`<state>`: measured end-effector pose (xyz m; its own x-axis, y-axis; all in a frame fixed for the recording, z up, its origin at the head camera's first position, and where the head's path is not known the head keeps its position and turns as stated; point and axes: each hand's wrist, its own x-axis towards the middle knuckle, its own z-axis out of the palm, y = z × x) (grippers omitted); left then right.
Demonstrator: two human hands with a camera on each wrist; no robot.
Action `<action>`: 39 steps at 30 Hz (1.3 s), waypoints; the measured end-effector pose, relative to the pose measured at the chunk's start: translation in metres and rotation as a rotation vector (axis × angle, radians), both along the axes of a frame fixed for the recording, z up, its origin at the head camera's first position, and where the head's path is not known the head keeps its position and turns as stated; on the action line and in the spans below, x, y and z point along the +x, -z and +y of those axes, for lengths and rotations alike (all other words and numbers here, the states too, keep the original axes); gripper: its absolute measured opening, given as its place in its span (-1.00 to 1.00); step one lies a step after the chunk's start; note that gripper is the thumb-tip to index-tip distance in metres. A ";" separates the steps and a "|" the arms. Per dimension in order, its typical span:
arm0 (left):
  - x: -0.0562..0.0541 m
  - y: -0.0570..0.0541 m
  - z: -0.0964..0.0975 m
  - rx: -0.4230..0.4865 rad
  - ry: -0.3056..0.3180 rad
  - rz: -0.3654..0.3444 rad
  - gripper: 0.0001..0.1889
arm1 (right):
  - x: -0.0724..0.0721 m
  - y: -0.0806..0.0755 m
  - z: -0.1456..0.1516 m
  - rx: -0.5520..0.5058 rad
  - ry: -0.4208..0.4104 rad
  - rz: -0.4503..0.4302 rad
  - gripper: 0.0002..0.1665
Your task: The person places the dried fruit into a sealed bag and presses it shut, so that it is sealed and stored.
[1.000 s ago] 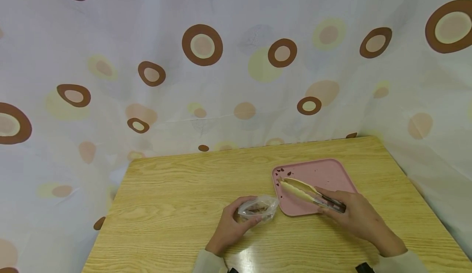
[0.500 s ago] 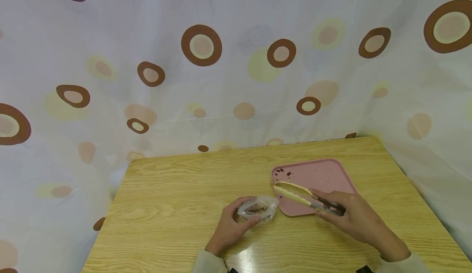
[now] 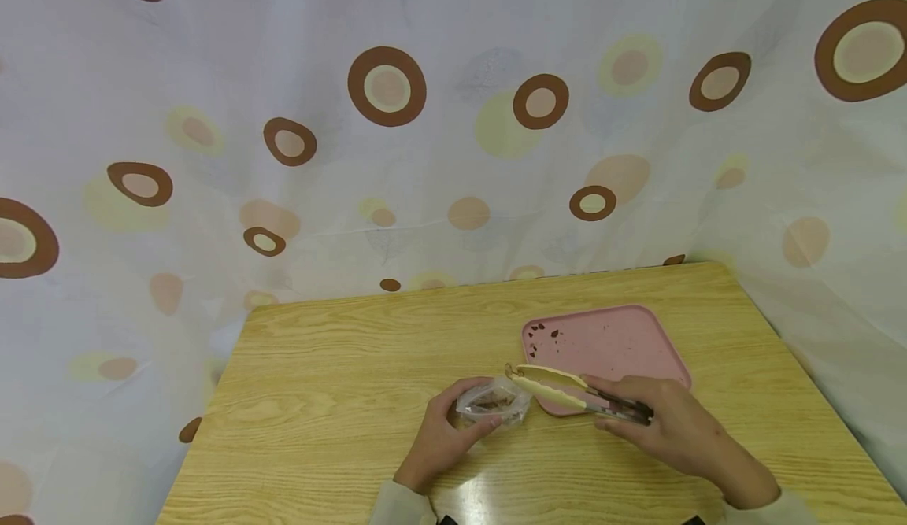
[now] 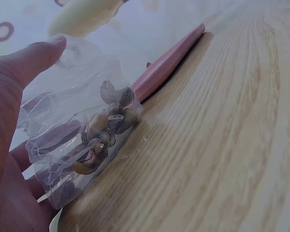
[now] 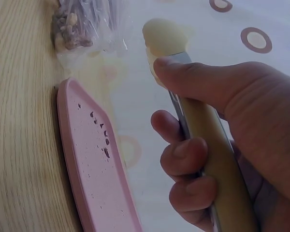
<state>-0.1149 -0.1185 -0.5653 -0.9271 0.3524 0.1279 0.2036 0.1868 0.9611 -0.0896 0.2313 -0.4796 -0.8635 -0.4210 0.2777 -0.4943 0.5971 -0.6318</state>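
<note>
My left hand (image 3: 441, 434) holds a clear plastic bag (image 3: 512, 411) by its sides, mouth spread upward. Curved brown nuts that look like cashews (image 4: 94, 157) lie inside it, seen through the plastic in the left wrist view. My right hand (image 3: 669, 427) grips kitchen tongs (image 3: 549, 393) with cream scalloped tips and metal handles. A small brown nut (image 3: 509, 370) shows at the tongs' tips, just above the far side of the bag's mouth. In the right wrist view the thumb presses on the tongs' handle (image 5: 212, 159) and the fingers curl round it.
A pink tray (image 3: 631, 344) lies to the right of the bag, partly under the tongs and right hand. Dark crumbs (image 3: 555, 334) are scattered at its left end. The wood-grain table (image 3: 340, 367) meets a dotted curtain (image 3: 432, 155) behind and at the sides.
The tongs have moved left and nearer from over the tray's left end to the bag's mouth, carrying the brown nut. The left hand and bag have hardly moved.
</note>
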 end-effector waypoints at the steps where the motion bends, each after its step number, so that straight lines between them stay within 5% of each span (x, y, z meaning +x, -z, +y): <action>1: 0.000 0.000 0.000 0.001 -0.001 0.000 -0.49 | 0.000 0.000 -0.001 -0.003 -0.006 0.003 -0.41; 25: -0.001 0.002 -0.001 0.025 0.026 0.013 -0.50 | -0.004 -0.009 -0.009 0.063 -0.120 -0.007 -0.39; 39: -0.001 0.002 -0.002 0.019 0.009 -0.035 -0.49 | -0.004 -0.008 -0.011 -0.008 -0.159 -0.035 -0.34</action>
<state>-0.1156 -0.1202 -0.5674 -0.9279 0.3586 0.1017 0.1710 0.1672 0.9710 -0.0936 0.2206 -0.4711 -0.7955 -0.5510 0.2522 -0.5596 0.5082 -0.6546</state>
